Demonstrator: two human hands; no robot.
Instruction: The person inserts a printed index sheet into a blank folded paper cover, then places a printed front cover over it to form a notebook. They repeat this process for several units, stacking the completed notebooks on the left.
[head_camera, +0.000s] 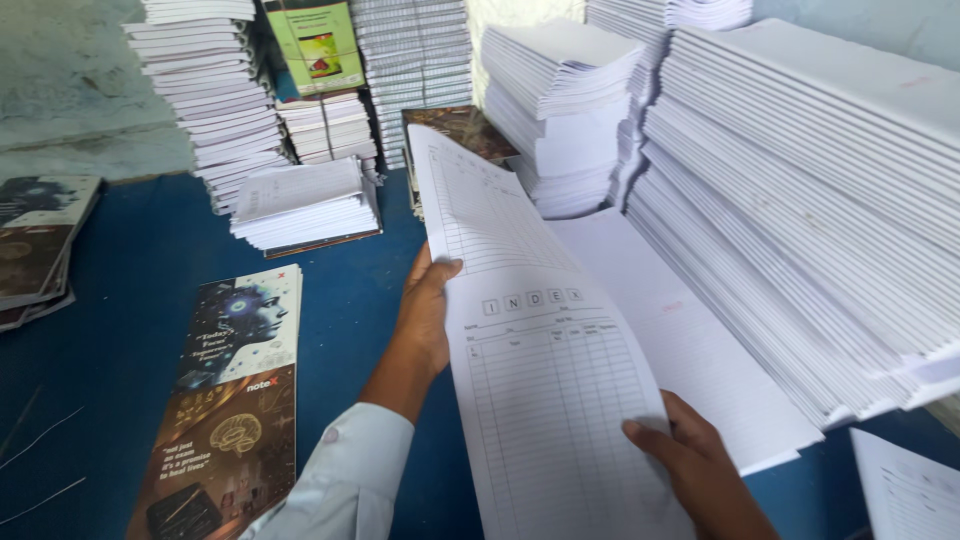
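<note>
A tall white printed sheet (530, 330) with ruled table lines is held up over the blue table (130, 300). My left hand (425, 315) grips its left edge, thumb on top. My right hand (695, 465) pinches its lower right corner. Under the sheet lies a flat bundle of white pages (690, 340). A printed cover sheet (235, 400) with a dark picture and brown lower half lies flat on the table to the left of my left arm.
Tall stacks of white page bundles (820, 190) crowd the right and back. A smaller bundle stack (305, 205) sits at the back centre. More dark covers (35, 245) lie at the far left. A green box (315, 45) stands at the back.
</note>
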